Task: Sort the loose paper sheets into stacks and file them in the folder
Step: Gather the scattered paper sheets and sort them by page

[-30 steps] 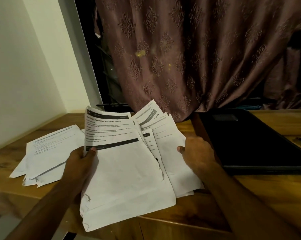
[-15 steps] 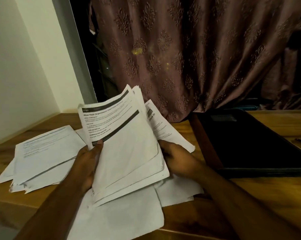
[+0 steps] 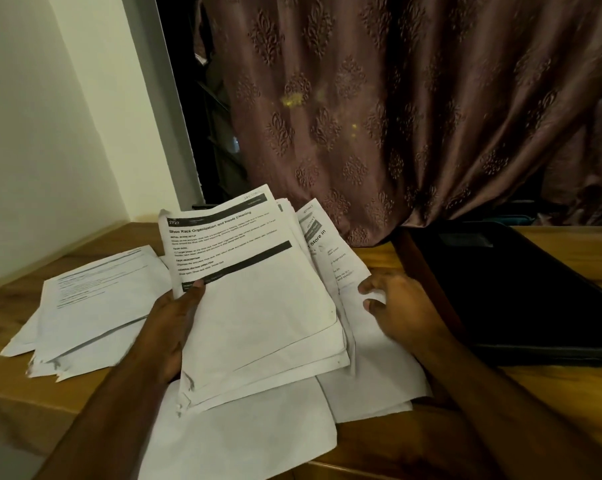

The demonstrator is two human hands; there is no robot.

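Papers fill the centre of the frame, a sheaf of printed sheets gripped along its left edge by the left hand, thumb pressed on top just below a black band of print. The top sheet is headed "Shoe Rack Organization and Insole Cleaning". To the right of centre, the right hand rests on a loose sheet lying on the table, its fingers relaxed and slightly bent, gripping nothing. More blank-looking sheets spread beneath the sheaf toward the lower centre, one overhanging the table's near edge. A separate stack lies at the left of the frame, its sheets fanned unevenly. A black folder lies on the wooden table at the right, just beside the right hand. A patterned curtain hangs across the upper right, with a pale wall at the upper left.
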